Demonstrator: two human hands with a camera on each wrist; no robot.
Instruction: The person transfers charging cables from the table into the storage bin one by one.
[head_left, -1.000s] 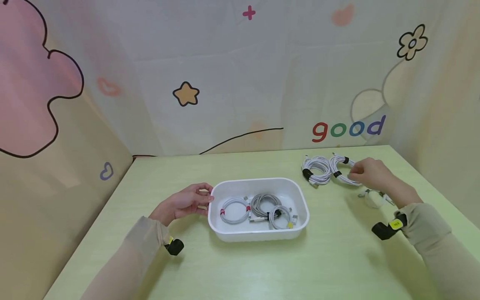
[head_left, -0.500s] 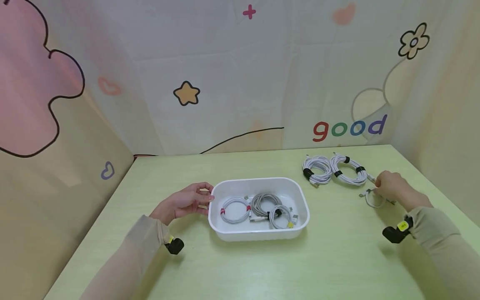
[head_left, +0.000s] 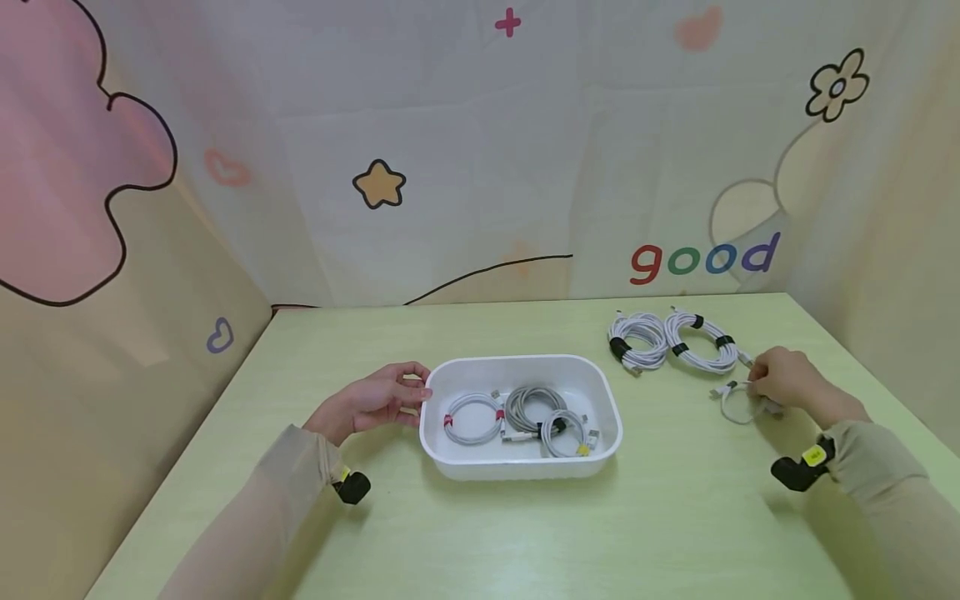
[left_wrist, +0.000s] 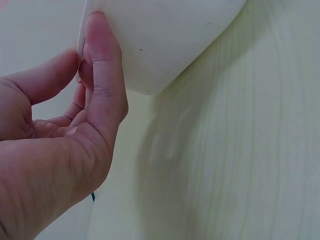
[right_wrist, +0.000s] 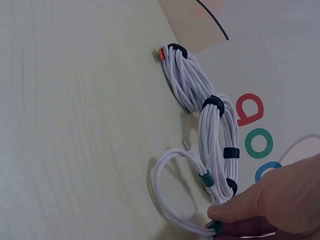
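My left hand pinches the left rim of a white plastic basin, thumb at the edge and fingers against the outer wall. Inside the basin lie a white coiled cable with red ties, a grey coiled cable and a smaller pale coil with a yellow tie. At the right my right hand pinches a small white cable, a loop with dark green ties, between thumb and fingers. It is low over the table; whether the loop touches the surface I cannot tell.
Two larger white cable coils with black ties, a left coil and a right coil, lie side by side behind the small loop. A printed curtain stands along the back edge of the pale green table.
My right hand has moved away from the right large coil, rightward and toward me, and now grips the small white cable, which has shifted slightly. The left hand stays at the basin rim.
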